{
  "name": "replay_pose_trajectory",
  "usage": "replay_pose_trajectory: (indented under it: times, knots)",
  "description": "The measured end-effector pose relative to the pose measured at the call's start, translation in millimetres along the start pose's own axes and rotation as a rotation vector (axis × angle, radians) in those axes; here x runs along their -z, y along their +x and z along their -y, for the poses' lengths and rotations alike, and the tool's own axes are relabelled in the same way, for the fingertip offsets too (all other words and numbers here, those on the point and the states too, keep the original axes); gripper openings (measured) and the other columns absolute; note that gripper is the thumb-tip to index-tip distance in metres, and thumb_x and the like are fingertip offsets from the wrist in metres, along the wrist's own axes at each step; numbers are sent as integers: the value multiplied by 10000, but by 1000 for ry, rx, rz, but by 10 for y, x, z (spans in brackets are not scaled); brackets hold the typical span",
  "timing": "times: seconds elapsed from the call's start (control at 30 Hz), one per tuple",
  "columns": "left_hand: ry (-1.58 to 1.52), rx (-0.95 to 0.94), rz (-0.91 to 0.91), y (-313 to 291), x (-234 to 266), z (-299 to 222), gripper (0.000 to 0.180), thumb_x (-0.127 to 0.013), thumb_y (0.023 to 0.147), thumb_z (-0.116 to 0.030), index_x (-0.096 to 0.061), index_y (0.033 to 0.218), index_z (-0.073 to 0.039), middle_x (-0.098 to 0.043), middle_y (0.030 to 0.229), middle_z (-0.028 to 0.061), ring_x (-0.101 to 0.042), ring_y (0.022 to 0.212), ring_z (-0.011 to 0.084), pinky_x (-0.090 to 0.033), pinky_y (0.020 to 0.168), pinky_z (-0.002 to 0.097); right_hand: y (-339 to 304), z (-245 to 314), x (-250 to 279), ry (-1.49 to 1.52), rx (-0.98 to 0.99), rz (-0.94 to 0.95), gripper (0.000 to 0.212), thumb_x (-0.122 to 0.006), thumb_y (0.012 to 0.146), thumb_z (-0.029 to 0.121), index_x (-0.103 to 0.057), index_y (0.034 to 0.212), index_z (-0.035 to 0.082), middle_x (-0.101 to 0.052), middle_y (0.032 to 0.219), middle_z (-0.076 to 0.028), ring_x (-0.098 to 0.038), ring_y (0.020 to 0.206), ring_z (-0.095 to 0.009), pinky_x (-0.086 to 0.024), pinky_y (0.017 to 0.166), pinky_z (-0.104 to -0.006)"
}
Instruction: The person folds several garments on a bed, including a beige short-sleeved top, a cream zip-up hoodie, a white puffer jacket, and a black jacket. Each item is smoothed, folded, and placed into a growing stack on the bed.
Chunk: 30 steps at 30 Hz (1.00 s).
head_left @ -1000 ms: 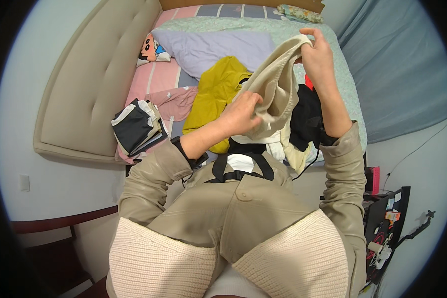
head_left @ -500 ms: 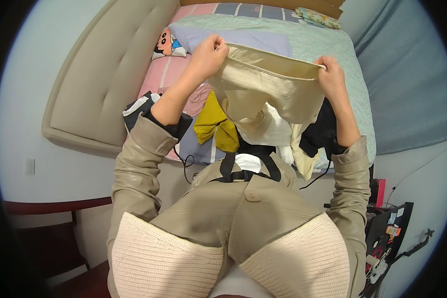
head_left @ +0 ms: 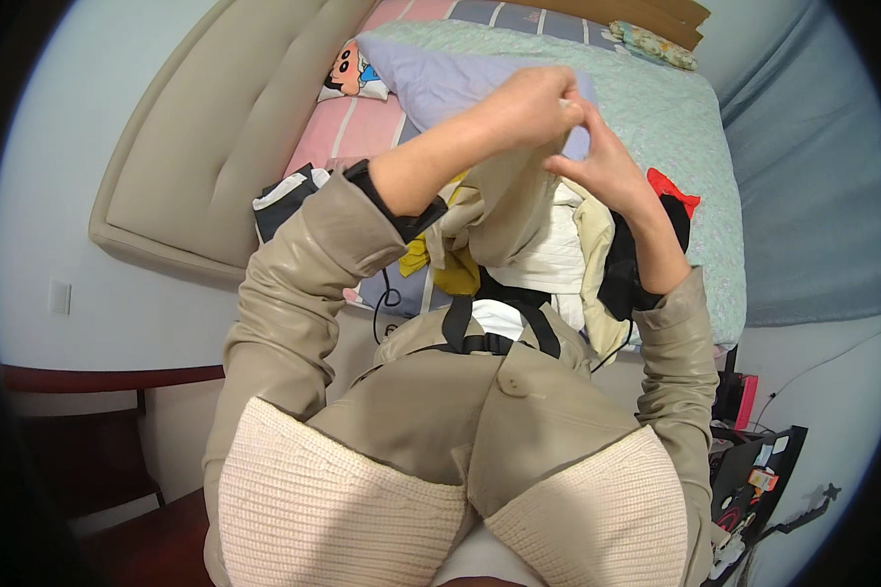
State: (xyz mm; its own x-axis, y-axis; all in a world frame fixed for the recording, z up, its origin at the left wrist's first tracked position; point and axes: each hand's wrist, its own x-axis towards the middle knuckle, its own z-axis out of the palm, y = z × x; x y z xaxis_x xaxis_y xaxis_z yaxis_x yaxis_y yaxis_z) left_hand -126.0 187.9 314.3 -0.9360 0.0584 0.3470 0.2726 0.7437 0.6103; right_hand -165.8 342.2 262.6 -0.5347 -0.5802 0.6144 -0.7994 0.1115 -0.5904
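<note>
Cream trousers point(head_left: 519, 201) hang by their waistband over the pile of clothes on the bed. My left hand point(head_left: 533, 106) is closed on the top of them, its fingers pinching the waistband. Close beside it, my right hand point(head_left: 607, 168) has its thumb stretched apart from its fingers, the fingertips up against the left hand. Below the trousers lie a white garment point(head_left: 548, 249), a pale yellow garment point(head_left: 595, 235), a mustard garment point(head_left: 455, 274) and black clothes point(head_left: 628, 269). The trousers' upper edge is mostly hidden behind my hands.
The bed point(head_left: 671, 127) has a green cover, a lilac cloth point(head_left: 421, 83) and a cartoon pillow point(head_left: 352, 76). A padded headboard point(head_left: 196, 147) stands left, a blue-grey curtain point(head_left: 793, 166) right. Red cloth point(head_left: 672, 188) lies beyond my right forearm. A dark cable point(head_left: 387, 289) hangs at the bed's front.
My hands have come together from the two ends of the waistband, the left moving right. The trousers have folded narrower, and the right hand's fingers have spread apart.
</note>
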Motion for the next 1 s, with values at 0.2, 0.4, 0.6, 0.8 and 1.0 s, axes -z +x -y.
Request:
replay_pose_trajectory:
  times: [0.2, 0.4, 0.6, 0.8, 1.0]
  knots:
    - [-362, 126, 108, -156, 4, 241, 248, -573, 810, -272, -563, 859, -29, -582, 741, 29, -556, 690, 105, -450, 598, 250, 143, 46, 58, 166, -416, 363, 234, -603, 732, 26, -591, 963, -8, -616, 885, -64, -562, 842, -128, -447, 738, -272]
    - [-466, 333, 179, -562, -86, 1229, 266, -564, 843, -300, -549, 915, -45, -570, 781, 1, -542, 716, 78, -441, 601, 225, 134, 32, 321, 311, -294, 434, 227, -485, 725, -86, -600, 897, 7, -568, 823, -10, -525, 792, -90, -431, 736, -232]
    - [-400, 637, 708, -1051, -814, 1809, 426, -521, 854, -420, -546, 993, -18, -590, 920, 49, -544, 896, 119, -453, 746, 309, 201, 170, 497, 356, -332, 399, 225, -460, 715, -93, -601, 867, -4, -542, 851, -7, -513, 816, -94, -411, 761, -223]
    - [-630, 869, 782, -1236, -1513, 1956, 743, -386, 845, -628, -438, 1240, -1, -526, 1140, 142, -500, 1032, 193, -392, 887, 356, 192, 322, 620, 304, -298, 332, 226, -443, 703, -103, -595, 841, -6, -548, 838, -7, -523, 804, -90, -418, 742, -222]
    - [-922, 1008, 1041, -1142, -1616, 1895, 608, -391, 886, -549, -472, 1198, -34, -598, 1045, 84, -603, 827, 157, -493, 722, 313, 100, 287, 806, 299, -354, 247, 208, -452, 713, -99, -599, 824, -1, -561, 830, 5, -533, 762, -83, -436, 700, -217]
